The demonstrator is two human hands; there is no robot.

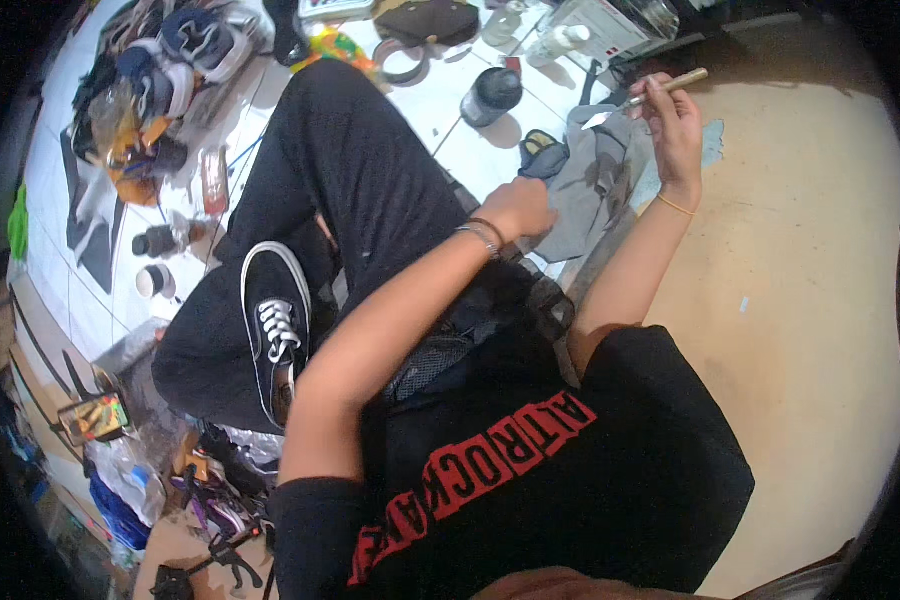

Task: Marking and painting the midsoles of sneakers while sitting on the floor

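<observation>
Between the thumb and fingers of my right hand (673, 130) is a slim tool (690, 79) with a light wooden handle. Its metal neck ends in a flat, pale tip (596, 120), pointing left over the grey cloth (600, 160). My left hand (522, 210) is closed at the lower end of a dark blue-grey fabric piece (544, 157) with a tan patch on it. My curled fingers hide the grip itself. The cloth is spread beside my left hand, on my right side.
A dark jar (492, 97) stands on the white tiles beyond my knee. Farther back are a tape roll (402, 62) and a white bottle (558, 45). Sneakers (210, 45) are heaped at the far left. Small bottles (160, 238) lie nearer. A wall (800, 250) rises on the right.
</observation>
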